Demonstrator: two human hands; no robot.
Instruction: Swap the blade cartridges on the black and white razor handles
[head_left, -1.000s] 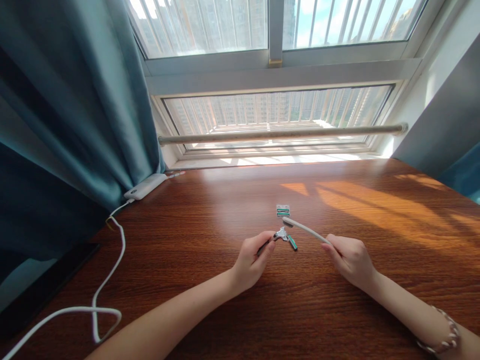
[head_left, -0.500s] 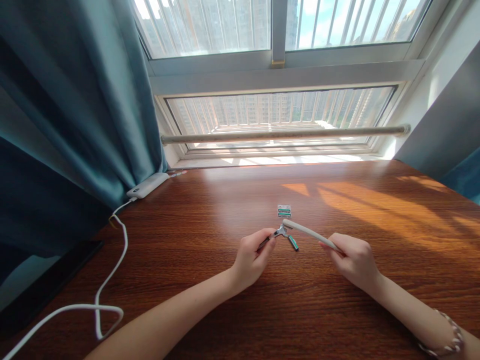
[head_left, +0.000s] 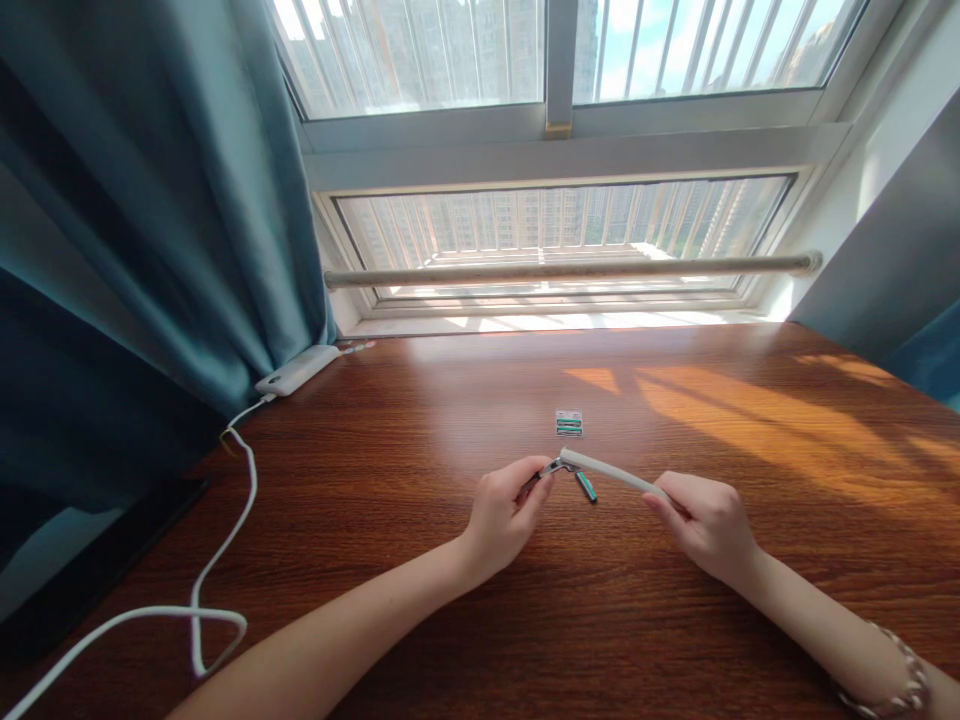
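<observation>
My left hand (head_left: 506, 512) is closed around the handle of a razor (head_left: 553, 466), whose metal head end points right. In my right hand (head_left: 709, 520) is a white toothbrush (head_left: 615, 471), gripped by its handle end. The toothbrush's head lies over the razor's head end and seems to touch it; its bristles are hidden underneath. Just below them, a loose green-and-black razor cartridge (head_left: 586, 487) rests on the wooden table (head_left: 420, 640). Beyond the hands sits a small clear tray of razor cartridges (head_left: 569, 424) with green strips.
A white power strip (head_left: 298, 371) lies at the back left by the blue curtain (head_left: 195, 200), its white cable (head_left: 251, 480) looping down the table's left side. A dark flat object (head_left: 105, 560) is at the left edge. Behind the table are a rail (head_left: 570, 269) and a window.
The toothbrush head has shifted slightly left and down, covering more of the razor's head end. My right hand moved a little with it; my left hand stays nearly still.
</observation>
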